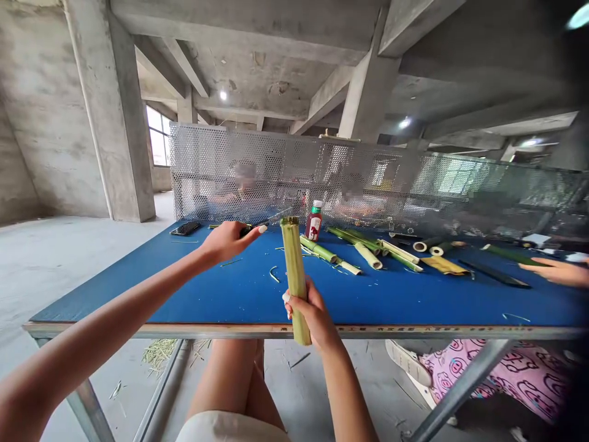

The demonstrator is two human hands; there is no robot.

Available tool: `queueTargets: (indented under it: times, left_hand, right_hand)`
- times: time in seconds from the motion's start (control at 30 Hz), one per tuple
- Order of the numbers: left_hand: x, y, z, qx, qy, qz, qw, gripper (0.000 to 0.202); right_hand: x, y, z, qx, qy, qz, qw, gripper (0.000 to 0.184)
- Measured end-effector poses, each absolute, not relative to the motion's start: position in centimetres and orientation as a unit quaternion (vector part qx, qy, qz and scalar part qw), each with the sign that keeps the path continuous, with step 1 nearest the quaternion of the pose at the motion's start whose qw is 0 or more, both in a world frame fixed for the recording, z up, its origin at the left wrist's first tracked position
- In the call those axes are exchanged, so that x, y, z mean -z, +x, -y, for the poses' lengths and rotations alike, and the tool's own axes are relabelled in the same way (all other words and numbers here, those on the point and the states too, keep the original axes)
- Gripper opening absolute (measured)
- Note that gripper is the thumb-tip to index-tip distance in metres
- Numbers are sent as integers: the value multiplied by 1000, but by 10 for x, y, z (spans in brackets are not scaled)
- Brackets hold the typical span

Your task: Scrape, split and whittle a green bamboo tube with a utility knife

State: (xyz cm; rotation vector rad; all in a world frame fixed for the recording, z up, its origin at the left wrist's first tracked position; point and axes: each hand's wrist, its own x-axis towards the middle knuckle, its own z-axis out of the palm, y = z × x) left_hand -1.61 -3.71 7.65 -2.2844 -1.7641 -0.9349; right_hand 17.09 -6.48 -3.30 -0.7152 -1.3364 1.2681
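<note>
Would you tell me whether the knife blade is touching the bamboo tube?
Cannot tell. The head view shows the blurred knife blade with its tip close above the top end of the bamboo tube, but this one view does not settle the depth between them.

Bamboo workshop in a bare concrete building

Raw concrete pillars (115,110) and ceiling beams (257,31) rise over a littered cement floor (69,288); a long blue-topped worktable (105,294) carries cut bamboo lengths (368,255), with a perforated metal screen (230,159) along it and people working beyond.
</note>
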Motion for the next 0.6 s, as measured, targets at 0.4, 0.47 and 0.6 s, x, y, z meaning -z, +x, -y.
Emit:
queueTargets:
  times: [0.4,0.47,0.6]
  left_hand:
    - [-64,-30,-6,219,-734,631,124,56]
    - [-73,-54,-27,218,-685,692,62,57]
    - [-93,-108,-61,216,-598,772,-5,63]
  right_hand:
    - [45,157,64,-481,-382,603,509,18]
    - [49,158,69,-469,-385,637,476,16]
    - [49,163,69,-470,-383,651,457,19]
